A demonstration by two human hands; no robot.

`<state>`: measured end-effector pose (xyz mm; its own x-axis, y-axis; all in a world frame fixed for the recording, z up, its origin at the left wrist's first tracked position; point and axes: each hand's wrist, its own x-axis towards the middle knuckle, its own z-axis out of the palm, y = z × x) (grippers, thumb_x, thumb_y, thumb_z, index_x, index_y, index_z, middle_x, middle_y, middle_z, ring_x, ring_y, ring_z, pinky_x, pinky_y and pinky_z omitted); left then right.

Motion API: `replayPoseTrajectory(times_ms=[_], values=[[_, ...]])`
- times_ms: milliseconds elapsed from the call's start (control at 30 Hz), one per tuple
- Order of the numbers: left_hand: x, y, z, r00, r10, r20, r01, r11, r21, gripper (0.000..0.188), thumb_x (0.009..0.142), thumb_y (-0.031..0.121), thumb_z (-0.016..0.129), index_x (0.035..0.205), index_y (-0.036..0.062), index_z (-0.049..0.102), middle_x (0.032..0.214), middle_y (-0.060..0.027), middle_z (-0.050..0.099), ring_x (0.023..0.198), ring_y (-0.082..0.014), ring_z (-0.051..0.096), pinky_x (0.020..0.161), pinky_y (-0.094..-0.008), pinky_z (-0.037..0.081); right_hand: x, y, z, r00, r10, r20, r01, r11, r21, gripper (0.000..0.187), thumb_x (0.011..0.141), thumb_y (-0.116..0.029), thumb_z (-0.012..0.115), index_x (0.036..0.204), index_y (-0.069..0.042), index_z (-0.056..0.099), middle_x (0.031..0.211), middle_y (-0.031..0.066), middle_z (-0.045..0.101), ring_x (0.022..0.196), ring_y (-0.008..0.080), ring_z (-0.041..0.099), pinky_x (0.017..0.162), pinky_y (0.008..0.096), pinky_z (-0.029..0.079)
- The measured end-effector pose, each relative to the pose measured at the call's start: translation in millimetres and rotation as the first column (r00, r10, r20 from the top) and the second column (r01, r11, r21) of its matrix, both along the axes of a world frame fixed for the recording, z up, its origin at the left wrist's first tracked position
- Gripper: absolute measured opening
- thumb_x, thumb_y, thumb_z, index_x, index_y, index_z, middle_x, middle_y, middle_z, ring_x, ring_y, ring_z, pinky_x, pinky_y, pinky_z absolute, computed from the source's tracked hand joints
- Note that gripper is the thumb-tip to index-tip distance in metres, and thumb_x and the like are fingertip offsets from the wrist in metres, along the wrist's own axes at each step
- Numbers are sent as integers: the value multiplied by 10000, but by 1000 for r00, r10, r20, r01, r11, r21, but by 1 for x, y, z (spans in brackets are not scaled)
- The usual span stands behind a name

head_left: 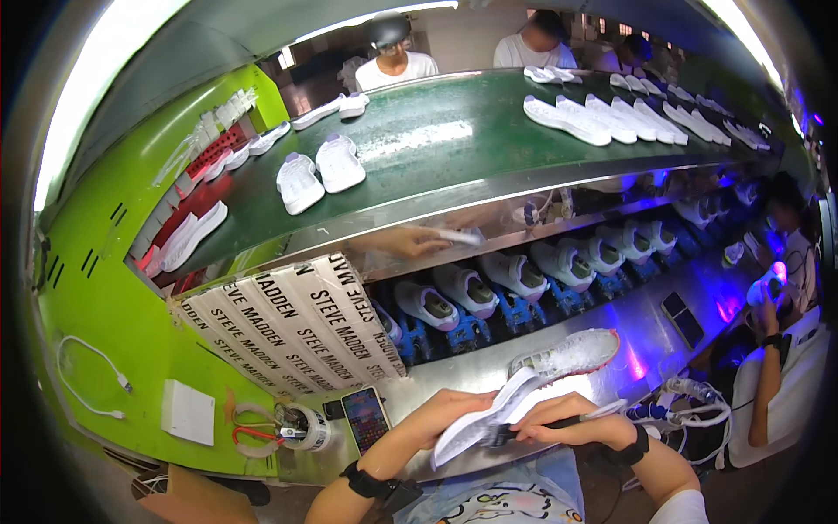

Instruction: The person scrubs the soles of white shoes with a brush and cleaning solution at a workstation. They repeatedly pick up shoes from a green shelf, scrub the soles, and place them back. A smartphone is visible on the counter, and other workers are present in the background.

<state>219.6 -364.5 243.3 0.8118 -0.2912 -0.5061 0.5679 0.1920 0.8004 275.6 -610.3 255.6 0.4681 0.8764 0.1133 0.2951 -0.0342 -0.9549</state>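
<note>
Low in front of me, my left hand [447,414] grips the edge of a white shoe sole [463,442], tilted with its hollow inner face toward me. My right hand [557,414] is closed round the dark handle of a brush [499,434], whose head touches the inside of the sole. Just beyond both hands a pale shoe upper [572,354] lies on its side on the metal worktop [436,377]. The left fingers are partly hidden behind the sole.
Shoes on blue holders [476,295] line the lower conveyor. Above, white soles [567,120] lie on a green belt [419,148]. A printed carton [297,327], phone [365,417] and white pot [310,430] stand left. Cables [698,406] and a co-worker [777,306] are right.
</note>
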Motion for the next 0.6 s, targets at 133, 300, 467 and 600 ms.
replayPoseTrajectory(times_ms=[133,300,467,600], values=[[-10,1,15,991,131,1,-129,982,-136,481,906,252,572,1280,-42,504,1116,-113,629,909,-166,637,781,-271,518,10,-14,11,956,-292,-33,294,951,100,168,873,-55,538,869,30,682,894,134,690,814,178,669,732,302,526],[26,57,94,891,286,353,50,712,-701,472,927,206,470,1316,-56,413,1217,-261,536,1035,-330,598,850,-425,528,-10,-11,37,964,-129,-234,247,764,596,290,923,-228,563,890,45,655,966,217,657,785,282,671,688,369,555],[49,132,167,434,673,599,-622,705,-342,304,964,158,469,1167,-67,486,1121,-234,603,912,-259,651,698,-280,565,4,1,29,906,-259,-335,421,632,650,151,832,-55,631,942,42,595,1020,233,601,741,284,661,627,363,564],[134,206,215,756,53,653,-567,-445,693,611,865,526,507,1120,-24,576,1159,-260,588,1066,-384,582,883,-480,456,-5,-10,30,820,-321,-474,558,634,536,267,715,84,625,971,20,582,1010,214,610,722,254,650,611,339,557]])
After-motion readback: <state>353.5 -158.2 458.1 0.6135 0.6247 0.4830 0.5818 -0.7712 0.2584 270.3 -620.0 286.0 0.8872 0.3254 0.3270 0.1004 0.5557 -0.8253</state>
